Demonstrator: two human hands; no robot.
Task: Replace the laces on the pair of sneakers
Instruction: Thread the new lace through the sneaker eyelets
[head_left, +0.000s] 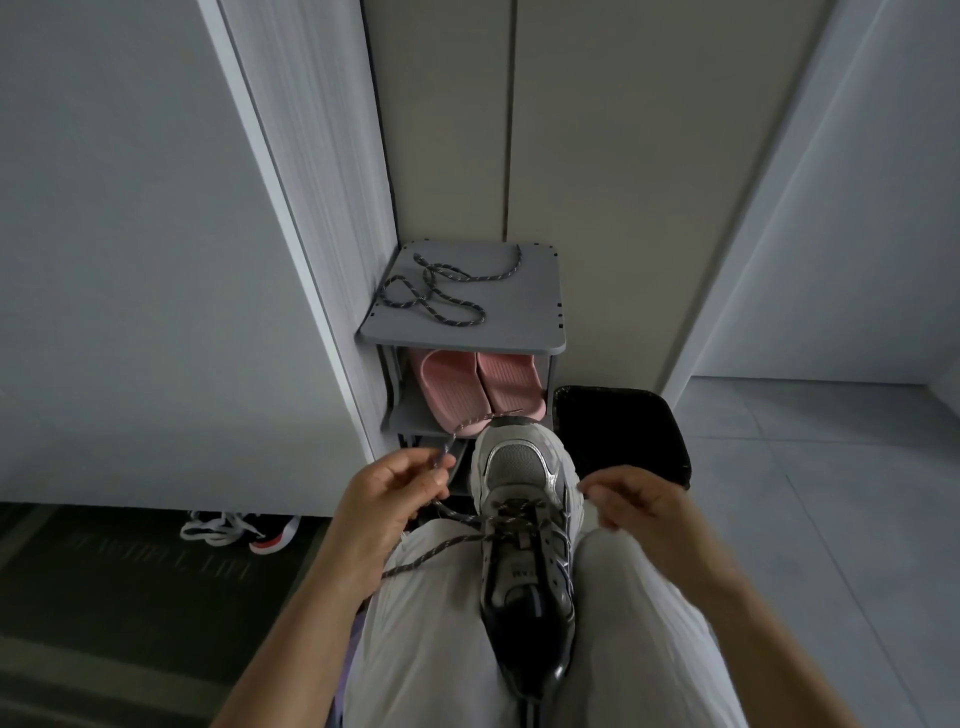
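- The left hand (400, 493) pinches one end of the dark lace (511, 506), at 9 o'clock from the shoe.
- The right hand (628, 501) is curled at 3 o'clock. I cannot tell if it holds anything.
- The sneaker (519, 467) sits between the knees, toe at 12 o'clock, laced part way.
- I think threading is the step now. Next, poke the end through a free hole and pull snug.
- A second lace (447, 291) waits on the grey shelf (519, 322) at 12 o'clock.

The sneaker (522, 470) is grey, silver and white; its threaded lace (447, 546) dark, speckled. Spare lace (441, 291) matches, on a grey shelf (519, 317). Ridged pink slippers (483, 387); black bin (623, 436).
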